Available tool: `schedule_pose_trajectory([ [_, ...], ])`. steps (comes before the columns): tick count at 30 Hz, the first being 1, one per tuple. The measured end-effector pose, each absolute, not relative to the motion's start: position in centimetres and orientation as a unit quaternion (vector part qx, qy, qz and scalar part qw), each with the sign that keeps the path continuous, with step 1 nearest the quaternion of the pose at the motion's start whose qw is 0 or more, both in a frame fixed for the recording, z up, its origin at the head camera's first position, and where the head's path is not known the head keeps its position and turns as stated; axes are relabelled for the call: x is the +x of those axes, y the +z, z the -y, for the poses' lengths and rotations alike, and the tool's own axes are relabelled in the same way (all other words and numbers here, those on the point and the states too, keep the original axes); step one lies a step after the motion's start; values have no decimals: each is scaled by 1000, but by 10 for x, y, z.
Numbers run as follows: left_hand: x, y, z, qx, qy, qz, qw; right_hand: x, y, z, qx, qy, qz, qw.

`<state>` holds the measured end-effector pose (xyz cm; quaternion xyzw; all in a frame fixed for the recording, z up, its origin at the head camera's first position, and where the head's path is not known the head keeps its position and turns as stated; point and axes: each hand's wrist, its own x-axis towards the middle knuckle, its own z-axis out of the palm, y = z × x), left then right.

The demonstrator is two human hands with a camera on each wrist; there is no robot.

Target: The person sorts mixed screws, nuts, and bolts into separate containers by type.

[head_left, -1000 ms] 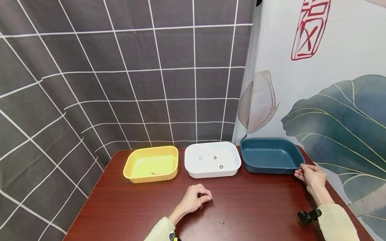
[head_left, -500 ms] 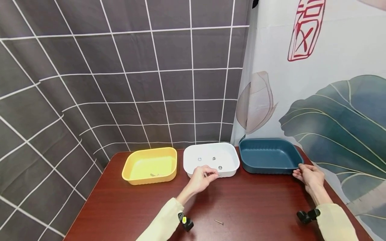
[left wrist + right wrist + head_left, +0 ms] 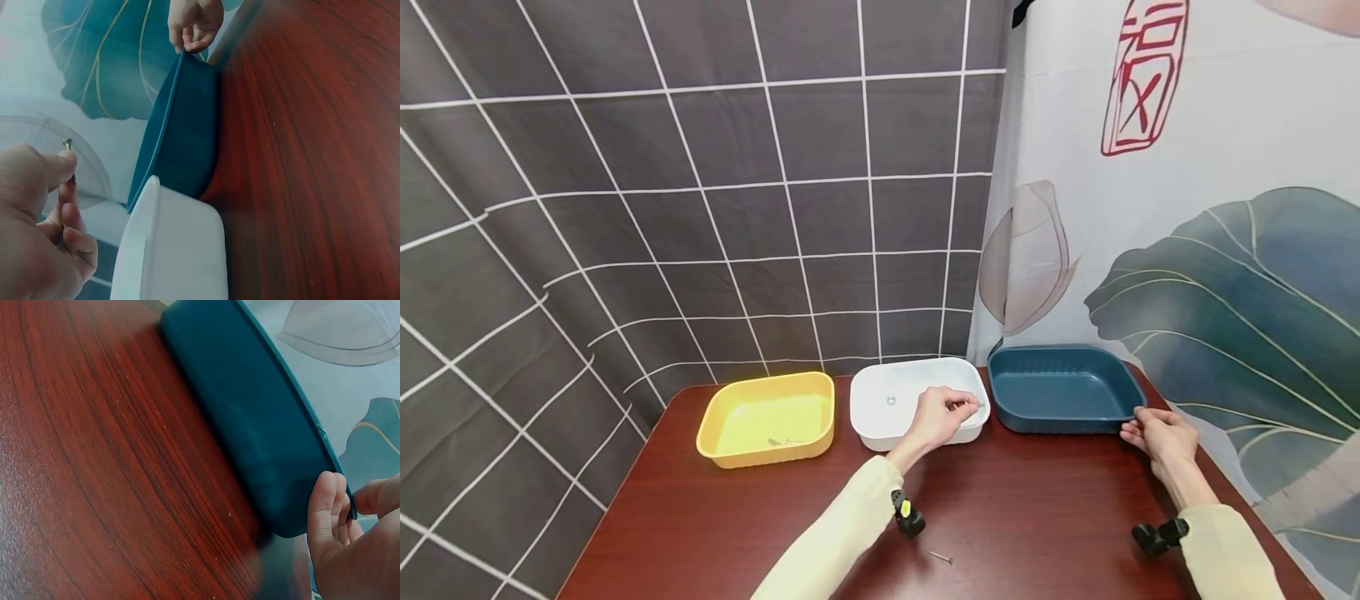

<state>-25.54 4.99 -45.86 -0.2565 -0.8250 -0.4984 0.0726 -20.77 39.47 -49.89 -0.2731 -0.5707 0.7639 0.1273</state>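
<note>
My left hand (image 3: pixel 938 415) pinches a small metal screw (image 3: pixel 68 145) between thumb and fingers. It is above the right part of the white tray (image 3: pixel 872 427), apart from the tray in the left wrist view. A small metal nut (image 3: pixel 891 401) shows inside that tray; my hand hides part of the tray floor. At the near right corner of the dark blue tray (image 3: pixel 1052 421), my right hand (image 3: pixel 1165 440) grips the rim, with thumb and fingers on either side of the wall in the right wrist view. No contents show in the blue tray.
A yellow tray (image 3: pixel 767 457) with a few thin metal pieces (image 3: pixel 784 442) stands left of the white one. Another screw or nail (image 3: pixel 940 557) lies on the dark red table (image 3: pixel 1037 517) near the front. Curtains (image 3: pixel 805 208) hang behind the trays.
My left hand has moved from low over the table, up and to the right, carrying the screw over the white tray. My right hand keeps its grip on the blue tray's corner.
</note>
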Motion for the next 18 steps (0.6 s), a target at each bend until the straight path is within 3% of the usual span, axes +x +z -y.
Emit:
schedule_pose_trajectory([
  [13,-269,-454,-112,-224,-475,851,28,-206,-499,-394,-268,756,580,141],
  [18,-269,-455,-126,-216,-440,871,38,-205,-501,-391,-270,737,602,145],
])
